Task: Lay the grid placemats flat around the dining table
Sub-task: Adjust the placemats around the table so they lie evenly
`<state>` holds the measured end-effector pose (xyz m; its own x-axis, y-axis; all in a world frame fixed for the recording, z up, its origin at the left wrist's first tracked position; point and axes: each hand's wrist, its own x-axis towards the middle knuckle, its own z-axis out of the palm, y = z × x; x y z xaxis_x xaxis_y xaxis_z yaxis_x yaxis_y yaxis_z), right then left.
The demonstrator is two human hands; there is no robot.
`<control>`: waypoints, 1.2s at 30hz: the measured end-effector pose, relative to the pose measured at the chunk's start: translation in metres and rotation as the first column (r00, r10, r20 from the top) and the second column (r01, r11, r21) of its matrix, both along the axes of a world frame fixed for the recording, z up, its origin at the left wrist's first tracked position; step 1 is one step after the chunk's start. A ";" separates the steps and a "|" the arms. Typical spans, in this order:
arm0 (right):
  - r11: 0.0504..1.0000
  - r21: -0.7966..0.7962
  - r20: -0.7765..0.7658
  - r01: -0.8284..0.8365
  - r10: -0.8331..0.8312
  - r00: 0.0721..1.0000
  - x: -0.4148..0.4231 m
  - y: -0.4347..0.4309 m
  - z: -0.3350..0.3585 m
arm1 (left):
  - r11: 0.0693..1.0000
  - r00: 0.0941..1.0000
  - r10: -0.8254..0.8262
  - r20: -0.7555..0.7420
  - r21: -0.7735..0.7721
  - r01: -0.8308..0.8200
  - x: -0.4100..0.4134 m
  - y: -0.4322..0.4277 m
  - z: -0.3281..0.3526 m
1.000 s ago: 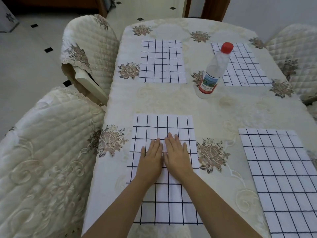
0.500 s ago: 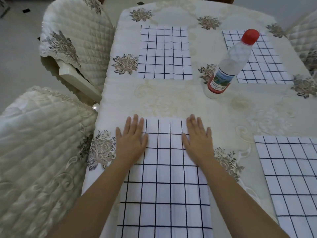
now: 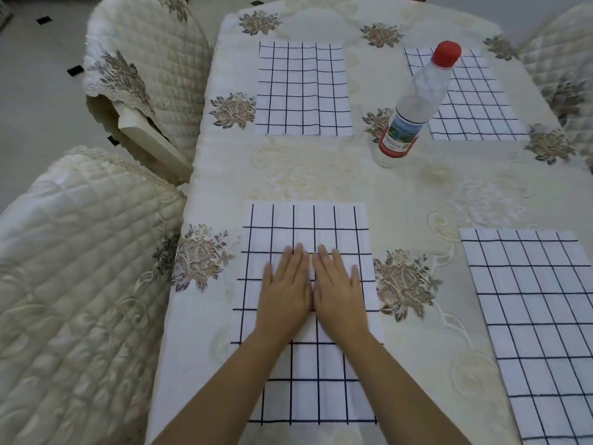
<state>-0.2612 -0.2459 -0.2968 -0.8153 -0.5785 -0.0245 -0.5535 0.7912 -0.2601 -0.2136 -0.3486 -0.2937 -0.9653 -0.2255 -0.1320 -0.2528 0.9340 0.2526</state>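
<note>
- Placemats counted on the counter (image 3: 321,175): four, all white with dark grid lines.
- Position: the near-left placemat (image 3: 305,226) lay by the counter's near left edge, just beside a flower print in the cloth.
- Hands: the left grip (image 3: 285,293) and right grip (image 3: 341,293) rested on its middle, side by side and touching, palms down, fingers straight. Both were released, grasping nothing, only pressing the cloth.
- Surface: that mat looked flat, with faint lengthwise creases near its far end.
- Others: the far-left placemat (image 3: 303,89), far-right placemat (image 3: 475,104) and near-right placemat (image 3: 539,316) lay flat and well apart, with no hand on them.
- Extra: a bottle (image 3: 414,101) with a red cap stood upright, its base on the cloth just beside the far-right mat.
- Judgement: task nearly done. Only the smoothing of the near-left mat seemed left. Any places beyond the view's edge could not be checked.
</note>
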 end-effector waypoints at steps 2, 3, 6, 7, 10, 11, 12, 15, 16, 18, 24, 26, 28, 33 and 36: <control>0.998 0.033 -0.034 0.051 -0.050 0.998 -0.001 0.023 -0.004 | 0.997 0.998 0.065 0.007 -0.032 -0.064 0.014 -0.010 -0.004; 0.995 0.049 -0.048 0.084 -0.082 0.995 -0.004 0.034 -0.005 | 0.994 0.995 0.097 0.003 -0.047 -0.097 0.022 -0.017 -0.005; 0.984 0.049 -0.037 0.170 -0.168 0.985 -0.010 0.068 -0.006 | 0.979 0.979 0.203 0.013 -0.035 -0.202 0.051 -0.038 -0.006; 0.981 0.038 -0.034 0.190 -0.188 0.982 -0.009 0.077 -0.006 | 0.970 0.971 0.241 0.003 -0.025 -0.241 0.061 -0.044 -0.005; 0.967 -0.078 -0.015 0.243 -0.245 0.969 -0.004 0.095 -0.004 | 0.906 0.906 0.423 -0.011 0.004 -0.423 0.083 -0.050 -0.002; 0.948 -0.139 0.021 0.286 -0.286 0.958 -0.002 0.096 -0.001 | 0.873 0.873 0.487 -0.003 0.019 -0.487 0.087 -0.046 0.001; 0.918 -0.208 0.072 0.338 -0.330 0.941 0.000 0.093 0.002 | 0.851 0.851 0.525 -0.007 0.026 -0.524 0.088 -0.039 0.006; 0.864 -0.355 0.112 0.358 -0.340 0.934 0.019 0.072 0.017 | 0.894 0.892 0.447 -0.069 -0.003 -0.448 0.088 -0.004 0.016; 0.894 -0.344 0.069 0.286 -0.280 0.958 0.031 0.064 0.020 | 0.930 0.928 0.366 -0.066 -0.002 -0.367 0.088 0.014 0.019; 0.972 -0.213 0.018 0.099 -0.097 0.995 0.058 0.050 0.020 | 0.979 0.979 0.201 -0.017 -0.004 -0.201 0.091 0.048 0.018; 0.998 0.056 0.002 0.012 -0.012 1.000 0.089 0.096 -0.003 | 0.980 0.980 0.196 0.036 -0.041 -0.195 0.128 0.047 0.003; 0.993 0.052 0.026 0.103 -0.105 0.994 0.087 0.119 -0.003 | 0.971 0.971 0.239 0.032 -0.035 -0.238 0.142 0.031 0.003; 0.986 0.048 0.052 0.162 -0.165 0.985 0.087 0.133 -0.001 | 0.961 0.961 0.277 0.022 -0.030 -0.276 0.155 0.014 0.001; 0.965 -0.102 0.094 0.242 -0.233 0.968 0.100 0.147 0.004 | 0.907 0.900 0.415 -0.137 0.146 -0.396 0.182 -0.003 0.001; 0.818 -0.336 0.377 0.467 -0.338 0.862 0.099 0.145 0.025 | 0.816 0.816 0.556 -0.157 0.291 -0.499 0.172 0.003 0.016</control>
